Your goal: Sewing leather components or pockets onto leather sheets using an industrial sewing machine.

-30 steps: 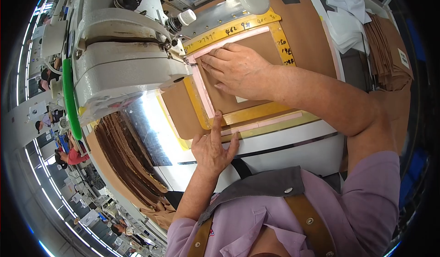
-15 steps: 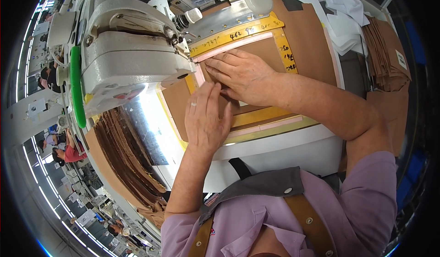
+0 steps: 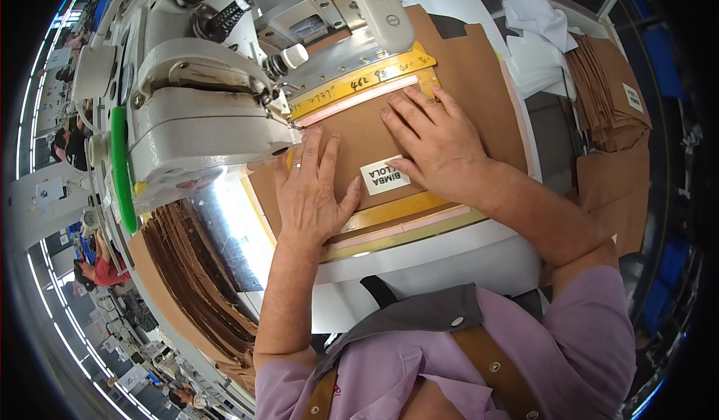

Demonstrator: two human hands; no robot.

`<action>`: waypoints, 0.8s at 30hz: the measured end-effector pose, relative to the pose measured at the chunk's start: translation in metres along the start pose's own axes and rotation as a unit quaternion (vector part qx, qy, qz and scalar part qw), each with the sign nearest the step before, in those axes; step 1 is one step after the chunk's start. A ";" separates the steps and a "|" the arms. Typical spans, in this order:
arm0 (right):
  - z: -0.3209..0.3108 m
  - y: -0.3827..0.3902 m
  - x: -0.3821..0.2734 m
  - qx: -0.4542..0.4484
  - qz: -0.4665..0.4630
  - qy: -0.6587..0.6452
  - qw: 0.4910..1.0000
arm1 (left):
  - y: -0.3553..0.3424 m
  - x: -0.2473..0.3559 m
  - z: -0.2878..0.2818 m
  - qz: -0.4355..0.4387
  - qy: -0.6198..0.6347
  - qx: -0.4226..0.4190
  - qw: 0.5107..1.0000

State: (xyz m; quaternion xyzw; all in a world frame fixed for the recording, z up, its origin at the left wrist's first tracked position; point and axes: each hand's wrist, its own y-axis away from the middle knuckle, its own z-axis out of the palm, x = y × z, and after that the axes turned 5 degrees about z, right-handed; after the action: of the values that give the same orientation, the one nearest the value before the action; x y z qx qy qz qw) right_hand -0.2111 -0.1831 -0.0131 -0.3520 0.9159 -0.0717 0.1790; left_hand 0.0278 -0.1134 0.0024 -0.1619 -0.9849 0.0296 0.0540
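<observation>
A brown fabric piece [image 3: 367,139] lies flat inside a yellow and pink template frame [image 3: 389,218] on the white table of an industrial sewing machine [image 3: 195,128]. My left hand [image 3: 308,192] presses flat on the left part of the fabric, fingers spread, close to the machine head. On the right part rests my right hand [image 3: 438,147], also flat, its thumb touching a small white label [image 3: 385,175] on the fabric. Neither hand grips anything.
A stack of brown fabric pieces [image 3: 195,278] hangs off the table's left side. More brown pieces [image 3: 610,94] and white cloth [image 3: 535,31] lie at the right. Other people [image 3: 101,270] work at distant tables on the left.
My left hand has moved up from the template's near edge onto the fabric and now lies flat. The right hand has shifted right, uncovering the white label.
</observation>
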 end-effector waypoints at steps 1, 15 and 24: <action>0.000 -0.001 -0.001 -0.004 0.004 0.012 1.000 | -0.002 -0.001 -0.001 0.022 -0.007 -0.002 1.000; -0.003 -0.002 -0.007 -0.052 0.009 0.038 0.998 | 0.002 -0.021 -0.009 0.103 -0.090 -0.080 0.987; -0.003 -0.004 -0.009 -0.059 0.012 0.032 0.998 | 0.003 -0.024 -0.011 0.102 -0.086 -0.090 0.987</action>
State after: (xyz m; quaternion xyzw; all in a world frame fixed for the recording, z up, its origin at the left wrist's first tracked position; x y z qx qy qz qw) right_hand -0.2033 -0.1799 -0.0063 -0.3486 0.9279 -0.0267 0.1299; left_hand 0.0524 -0.1175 0.0107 -0.2624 -0.9629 -0.0399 -0.0492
